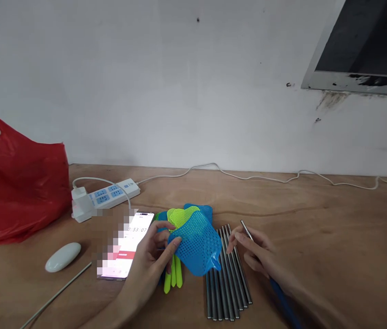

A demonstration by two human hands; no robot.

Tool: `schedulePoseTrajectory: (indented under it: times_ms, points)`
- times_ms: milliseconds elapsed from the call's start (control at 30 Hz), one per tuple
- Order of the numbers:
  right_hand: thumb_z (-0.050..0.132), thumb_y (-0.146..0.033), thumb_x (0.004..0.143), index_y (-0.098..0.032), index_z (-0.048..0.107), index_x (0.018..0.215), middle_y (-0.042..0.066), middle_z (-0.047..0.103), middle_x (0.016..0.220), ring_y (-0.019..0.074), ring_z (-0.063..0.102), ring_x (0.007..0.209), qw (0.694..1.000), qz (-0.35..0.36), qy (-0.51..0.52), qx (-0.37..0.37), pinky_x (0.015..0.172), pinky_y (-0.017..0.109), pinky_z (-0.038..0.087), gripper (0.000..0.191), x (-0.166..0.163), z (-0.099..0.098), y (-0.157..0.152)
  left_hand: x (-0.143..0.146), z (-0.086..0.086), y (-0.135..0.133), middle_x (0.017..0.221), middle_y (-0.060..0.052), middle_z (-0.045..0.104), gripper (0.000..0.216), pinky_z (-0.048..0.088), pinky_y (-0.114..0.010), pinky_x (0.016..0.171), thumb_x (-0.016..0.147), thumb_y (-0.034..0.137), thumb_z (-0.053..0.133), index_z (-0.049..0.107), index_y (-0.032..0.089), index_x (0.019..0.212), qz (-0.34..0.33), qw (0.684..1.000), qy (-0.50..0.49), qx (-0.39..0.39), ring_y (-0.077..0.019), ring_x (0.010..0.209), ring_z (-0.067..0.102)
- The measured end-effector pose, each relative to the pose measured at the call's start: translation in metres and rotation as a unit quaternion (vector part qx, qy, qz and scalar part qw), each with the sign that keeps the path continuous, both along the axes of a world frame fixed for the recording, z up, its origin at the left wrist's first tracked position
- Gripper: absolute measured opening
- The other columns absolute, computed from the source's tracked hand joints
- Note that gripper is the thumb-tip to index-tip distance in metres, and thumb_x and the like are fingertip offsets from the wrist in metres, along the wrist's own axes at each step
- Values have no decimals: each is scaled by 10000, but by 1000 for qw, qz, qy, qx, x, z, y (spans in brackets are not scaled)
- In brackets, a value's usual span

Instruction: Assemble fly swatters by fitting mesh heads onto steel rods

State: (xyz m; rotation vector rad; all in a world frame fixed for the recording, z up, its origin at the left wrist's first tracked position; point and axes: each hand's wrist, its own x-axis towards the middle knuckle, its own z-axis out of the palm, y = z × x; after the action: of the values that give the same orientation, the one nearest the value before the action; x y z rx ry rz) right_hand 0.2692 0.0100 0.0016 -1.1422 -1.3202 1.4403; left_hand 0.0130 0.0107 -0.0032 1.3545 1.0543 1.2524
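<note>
My left hand (152,250) pinches the edge of a blue perforated fly swatter head (193,242) between thumb and fingers, its narrow neck facing right. Under it lie more swatter heads, among them a lime-green one (181,217), with several green necks (173,274) pointing toward me. In my right hand (257,249) is a fly swatter handle (284,304), blue at the near end, with a thin metal rod tip rising past the fingers. The rod tip and the held head's neck are apart. Between the hands lies a row of several metal rods (225,283).
A lit phone (138,233) lies left of my left hand. Farther left are a white oval mouse-like object (63,257), a power strip (114,194) with a plugged-in charger, and a red plastic bag (18,183). A white cable (255,177) runs along the wall.
</note>
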Motion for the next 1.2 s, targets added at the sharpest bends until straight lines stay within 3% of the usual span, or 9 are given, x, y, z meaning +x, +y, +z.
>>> schedulePoseTrajectory:
  times_ms: [67, 133, 233, 400, 533, 667, 767, 867, 1200]
  points:
    - [668, -610, 815, -186, 662, 885, -3, 678, 779, -10, 213, 320, 999, 31, 18, -32, 347, 218, 72, 430, 2, 2, -2, -1, -2, 1, 612, 101, 502, 325, 432, -176, 393, 853, 463, 709, 509, 237, 972, -11, 1000, 1, -4, -77, 413, 482]
    - [678, -569, 831, -178, 715, 925, -35, 623, 642, -6, 215, 314, 996, 64, 27, -55, 356, 224, 75, 403, 5, 2, -4, -1, -3, 2, 606, 102, 494, 320, 430, -168, 399, 853, 462, 715, 507, 233, 933, -18, 1000, 3, -1, -73, 420, 477]
    - [696, -540, 831, -146, 764, 938, -111, 365, 373, 20, 177, 306, 992, 92, 40, -74, 372, 233, 82, 413, 7, -1, -5, -2, -3, 2, 597, 100, 500, 311, 416, -160, 402, 871, 470, 698, 505, 229, 907, -31, 999, 9, 3, -71, 424, 477]
    - [753, -478, 792, -141, 788, 979, -132, 268, 335, 26, 151, 325, 994, 34, 88, -64, 384, 231, 92, 387, 8, -2, 0, -2, 2, -1, 712, 37, 599, 266, 484, -186, 468, 968, 495, 550, 553, 232, 1013, -64, 996, 48, 27, -111, 547, 561]
    - [753, -421, 805, -159, 776, 1073, -140, 229, 360, 29, 135, 351, 993, 11, 104, -62, 394, 226, 108, 375, 7, 1, -1, -5, 3, -6, 1005, -54, 698, 283, 590, -305, 726, 975, 462, 529, 623, 254, 1143, -95, 984, 137, 59, -201, 856, 682]
    - [752, -416, 810, -202, 717, 1216, -92, 435, 435, 24, 173, 369, 993, 30, 99, -65, 405, 226, 115, 460, 6, 5, -5, -9, 0, -7, 1213, -49, 700, 348, 514, -435, 1000, 951, 452, 559, 631, 324, 1267, -67, 966, 231, 90, -272, 1148, 638]
    - [735, -418, 819, -250, 718, 1198, 44, 733, 835, -6, 208, 371, 993, 5, 94, -69, 407, 235, 108, 414, 6, 5, -4, -11, 0, -3, 1264, -28, 693, 357, 500, -454, 1025, 961, 452, 542, 626, 340, 1289, -27, 955, 273, 112, -283, 1204, 617]
    - [688, -420, 858, -264, 714, 1179, 112, 731, 1142, -22, 240, 367, 994, -18, 83, -73, 411, 238, 103, 359, 9, 3, -2, -13, 2, 2, 1207, -35, 723, 328, 537, -425, 969, 984, 437, 505, 648, 306, 1249, 4, 942, 301, 147, -274, 1133, 663]
    - [670, -419, 862, -209, 729, 1080, 92, 754, 995, -28, 221, 353, 992, -19, 96, -79, 407, 222, 103, 309, 8, 3, 2, -18, -7, 14, 1167, -99, 686, 308, 540, -484, 931, 961, 408, 503, 651, 233, 1167, 50, 882, 411, 224, -317, 1114, 631]
